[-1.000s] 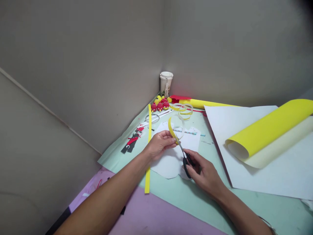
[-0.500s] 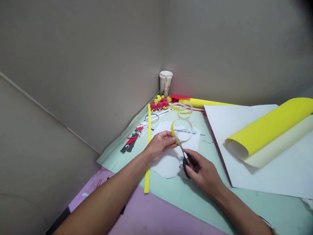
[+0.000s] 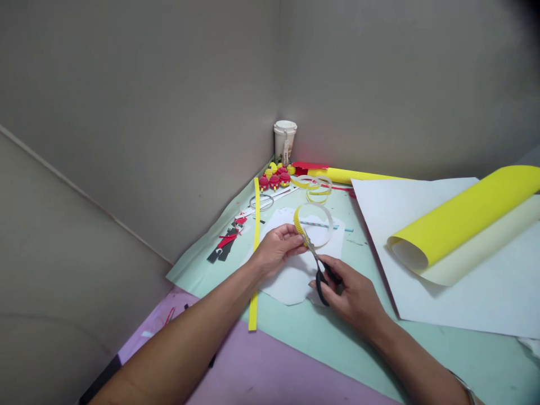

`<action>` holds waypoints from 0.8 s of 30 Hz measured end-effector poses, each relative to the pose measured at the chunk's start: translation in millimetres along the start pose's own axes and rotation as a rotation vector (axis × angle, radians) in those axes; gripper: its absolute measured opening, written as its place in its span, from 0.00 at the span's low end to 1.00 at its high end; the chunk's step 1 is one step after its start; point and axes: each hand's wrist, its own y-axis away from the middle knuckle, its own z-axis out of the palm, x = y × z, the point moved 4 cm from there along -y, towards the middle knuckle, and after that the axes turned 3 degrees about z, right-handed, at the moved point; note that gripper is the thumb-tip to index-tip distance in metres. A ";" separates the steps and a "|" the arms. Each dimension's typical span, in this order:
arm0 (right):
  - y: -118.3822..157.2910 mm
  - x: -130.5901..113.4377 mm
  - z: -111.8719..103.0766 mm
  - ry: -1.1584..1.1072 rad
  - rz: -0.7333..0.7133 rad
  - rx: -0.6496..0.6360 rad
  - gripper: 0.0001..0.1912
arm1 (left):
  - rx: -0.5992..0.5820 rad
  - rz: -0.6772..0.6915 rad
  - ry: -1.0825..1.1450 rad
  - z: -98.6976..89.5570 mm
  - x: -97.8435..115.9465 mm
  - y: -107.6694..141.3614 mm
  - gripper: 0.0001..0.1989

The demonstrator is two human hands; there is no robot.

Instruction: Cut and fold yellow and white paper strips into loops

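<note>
My left hand (image 3: 282,246) pinches one end of a curled yellow corrugated paper strip (image 3: 298,220), which loops up and round to the right, its pale inner side showing. My right hand (image 3: 352,289) has its fingers in the black handles of a pair of scissors (image 3: 321,286). The scissor blades meet the strip right at my left fingertips; whether they are closed through it I cannot tell. Below both hands lies a white paper sheet (image 3: 291,284). A straight yellow strip (image 3: 253,312) passes under my left wrist.
At the back are a lidded cup (image 3: 285,140), several red and yellow round paper figures (image 3: 274,181) and curled yellow strips (image 3: 318,191). Black and red scraps (image 3: 225,244) lie left. A yellow roll (image 3: 459,225) rests on a large white sheet (image 3: 476,312) at right.
Both hands stay in nearly the same place. The scissor handles look slightly wider apart than before. The whole view has shifted a little.
</note>
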 end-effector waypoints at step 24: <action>-0.3 -1.9 -2.1 0.005 -0.026 0.010 0.20 | -0.004 0.016 0.028 6.6 3.1 3.6 0.16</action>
